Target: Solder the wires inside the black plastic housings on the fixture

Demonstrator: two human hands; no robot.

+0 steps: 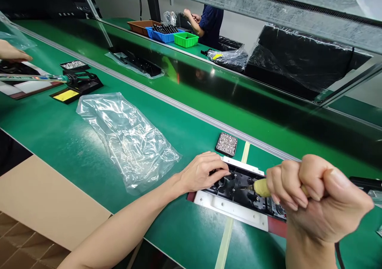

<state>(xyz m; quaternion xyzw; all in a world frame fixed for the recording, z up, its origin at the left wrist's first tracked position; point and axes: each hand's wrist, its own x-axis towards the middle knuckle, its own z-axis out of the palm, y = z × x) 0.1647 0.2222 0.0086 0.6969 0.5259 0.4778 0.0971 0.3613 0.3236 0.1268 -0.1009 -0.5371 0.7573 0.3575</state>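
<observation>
A long black plastic housing (pixel 238 187) with posts and ribs lies in a white fixture (pixel 229 207) with red ends. My left hand (pixel 205 171) is over the housing's left end, its fingertips pinched together just above it. Whatever they hold, if anything, is too small to make out. My right hand (pixel 313 193) is wrapped in a fist round a yellow-handled tool (pixel 262 188). The tool's thin shaft points left and down at the middle of the housing; its tip is not clear. Behind the fixture stands a small black tray (pixel 227 144) full of tiny metal pieces.
A crumpled clear plastic bag (pixel 131 137) lies left of my arm. Further left, another person's hand (pixel 13 52) is near a stand with a yellow sponge (pixel 65 95). Past a metal rail (pixel 167 96), a bagged black part (pixel 135 64) lies on the green surface.
</observation>
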